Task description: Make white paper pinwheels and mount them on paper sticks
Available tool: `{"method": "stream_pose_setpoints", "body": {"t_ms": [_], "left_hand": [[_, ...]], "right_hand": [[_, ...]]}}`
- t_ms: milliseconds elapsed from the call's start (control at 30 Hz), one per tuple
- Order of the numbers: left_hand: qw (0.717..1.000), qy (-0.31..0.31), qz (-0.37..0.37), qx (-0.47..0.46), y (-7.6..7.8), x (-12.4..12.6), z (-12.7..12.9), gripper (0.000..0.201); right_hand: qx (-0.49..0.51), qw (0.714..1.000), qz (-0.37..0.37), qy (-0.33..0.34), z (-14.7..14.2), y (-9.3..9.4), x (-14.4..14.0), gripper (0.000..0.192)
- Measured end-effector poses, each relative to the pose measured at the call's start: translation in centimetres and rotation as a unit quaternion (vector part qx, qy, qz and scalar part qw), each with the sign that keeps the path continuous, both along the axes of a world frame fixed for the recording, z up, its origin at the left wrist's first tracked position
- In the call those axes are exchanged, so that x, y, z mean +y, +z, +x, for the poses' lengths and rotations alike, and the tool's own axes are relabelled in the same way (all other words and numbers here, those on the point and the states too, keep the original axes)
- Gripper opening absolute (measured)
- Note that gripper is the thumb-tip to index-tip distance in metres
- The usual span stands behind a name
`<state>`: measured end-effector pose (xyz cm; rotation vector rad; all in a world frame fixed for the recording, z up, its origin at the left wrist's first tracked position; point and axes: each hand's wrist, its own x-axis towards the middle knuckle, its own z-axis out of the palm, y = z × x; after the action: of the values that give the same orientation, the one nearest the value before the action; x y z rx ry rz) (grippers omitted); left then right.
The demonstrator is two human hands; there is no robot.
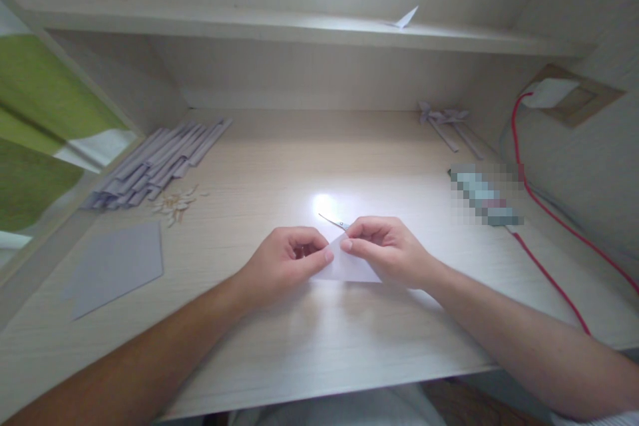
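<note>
A white sheet of paper (346, 268), with a peaked top edge, is held between both hands above the desk. My left hand (287, 256) pinches its left side between thumb and fingers. My right hand (387, 249) grips near the top of the peak, thumb in front. Just beyond the fingertips lies a small pair of scissors (341, 223), its thin blade pointing left; its handles are hidden behind the paper and my right hand.
Rolled paper tubes (164, 163), small paper scraps (178, 204) and a paper stack (120, 269) lie left. Folded paper pieces on sticks (444, 121) stand back right. A blurred phone-like device (484, 196) has a red cable (552, 283). A folded paper (407, 17) sits on the shelf (299, 25).
</note>
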<state>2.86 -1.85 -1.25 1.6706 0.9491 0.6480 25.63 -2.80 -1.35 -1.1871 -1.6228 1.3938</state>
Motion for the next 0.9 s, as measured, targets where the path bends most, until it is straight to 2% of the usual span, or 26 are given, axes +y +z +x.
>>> {"method": "stream_pose_setpoints", "body": {"t_ms": [133, 300, 500, 800, 900], "left_hand": [[0.994, 0.084, 0.002, -0.068, -0.47, 0.17, -0.22, 0.022], [0.976, 0.17, 0.01, -0.134, -0.48, 0.45, -0.1, 0.018], [0.975, 0.172, 0.012, -0.141, -0.31, 0.36, 0.0, 0.019], [0.966, 0.209, -0.003, -0.151, -0.04, 0.76, 0.06, 0.024], [0.969, 0.192, -0.015, -0.153, 0.03, 0.79, 0.07, 0.025]], "right_hand": [[0.049, 0.998, -0.033, 0.006, 0.02, 0.46, 0.33, 0.023], [0.049, 0.998, -0.033, 0.003, 0.13, 0.46, 0.58, 0.024], [0.073, 0.997, -0.015, -0.016, 0.3, -0.1, 0.68, 0.028], [0.106, 0.994, 0.02, -0.031, 0.61, -0.27, 0.79, 0.032], [0.116, 0.992, 0.022, -0.051, 0.53, -0.28, 0.75, 0.031]]}}
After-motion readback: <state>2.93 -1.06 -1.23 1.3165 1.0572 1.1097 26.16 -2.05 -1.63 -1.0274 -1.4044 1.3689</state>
